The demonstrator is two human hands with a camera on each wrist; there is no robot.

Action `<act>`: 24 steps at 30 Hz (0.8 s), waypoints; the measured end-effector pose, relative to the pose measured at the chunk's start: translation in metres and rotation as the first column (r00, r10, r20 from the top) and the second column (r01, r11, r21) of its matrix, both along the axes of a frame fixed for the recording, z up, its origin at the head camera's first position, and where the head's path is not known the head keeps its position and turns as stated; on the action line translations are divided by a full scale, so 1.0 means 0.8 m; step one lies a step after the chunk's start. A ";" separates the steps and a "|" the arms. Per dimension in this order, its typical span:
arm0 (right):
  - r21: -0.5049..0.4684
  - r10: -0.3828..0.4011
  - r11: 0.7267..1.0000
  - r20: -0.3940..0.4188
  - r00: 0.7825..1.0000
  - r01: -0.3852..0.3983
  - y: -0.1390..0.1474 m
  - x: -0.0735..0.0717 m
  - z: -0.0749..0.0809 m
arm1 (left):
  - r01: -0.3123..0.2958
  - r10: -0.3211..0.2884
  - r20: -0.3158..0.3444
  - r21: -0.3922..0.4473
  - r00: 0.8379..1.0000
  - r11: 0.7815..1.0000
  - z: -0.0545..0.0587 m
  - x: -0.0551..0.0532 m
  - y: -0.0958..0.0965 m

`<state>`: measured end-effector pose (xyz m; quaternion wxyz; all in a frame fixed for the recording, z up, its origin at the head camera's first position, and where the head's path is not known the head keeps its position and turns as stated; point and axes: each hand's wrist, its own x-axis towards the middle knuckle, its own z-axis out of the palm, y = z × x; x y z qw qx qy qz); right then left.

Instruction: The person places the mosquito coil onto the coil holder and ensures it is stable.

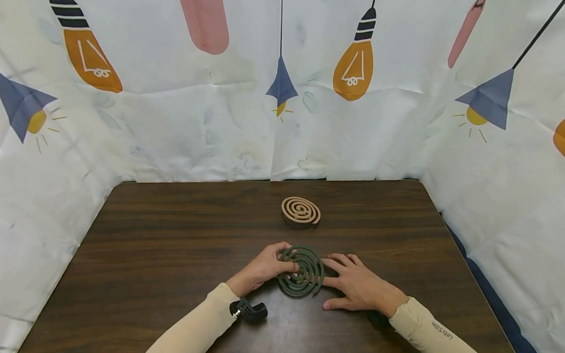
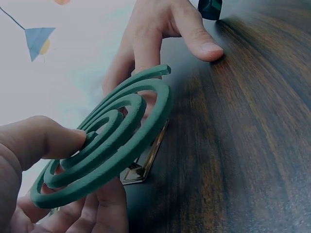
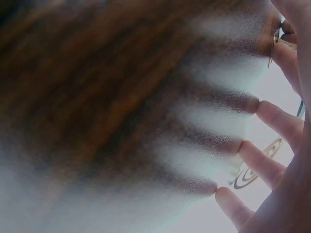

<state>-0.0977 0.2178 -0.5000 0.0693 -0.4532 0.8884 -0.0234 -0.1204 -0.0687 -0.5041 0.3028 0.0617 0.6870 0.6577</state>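
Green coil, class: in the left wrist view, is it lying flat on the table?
No: the green coil is tilted up off the table, pinched by the left hand.

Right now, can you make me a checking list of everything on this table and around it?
Surface: dark wooden table, glossy.
Job's things: green mosquito coil, tilted up off the table; small metal stand under it.
Clutter: tan mosquito coil, lying flat further back, apart from the hands.
Grippers: left hand pinches the green coil; right hand rests flat on the table, fingertips by the coil's edge.
Cables: nothing seen.
Surroundings: white sheet printed with light bulbs and lamps, on three sides.
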 end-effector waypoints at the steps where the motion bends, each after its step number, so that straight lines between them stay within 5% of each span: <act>1: -0.002 0.001 1.000 -0.003 1.000 -0.001 0.000 0.000 0.000 | 0.000 0.000 0.002 0.000 1.000 1.000 0.000 0.000 0.000; 24: -0.004 0.000 1.000 -0.008 1.000 0.000 0.000 0.000 -0.002 | 0.010 -0.010 0.033 0.015 0.999 1.000 0.004 -0.001 0.003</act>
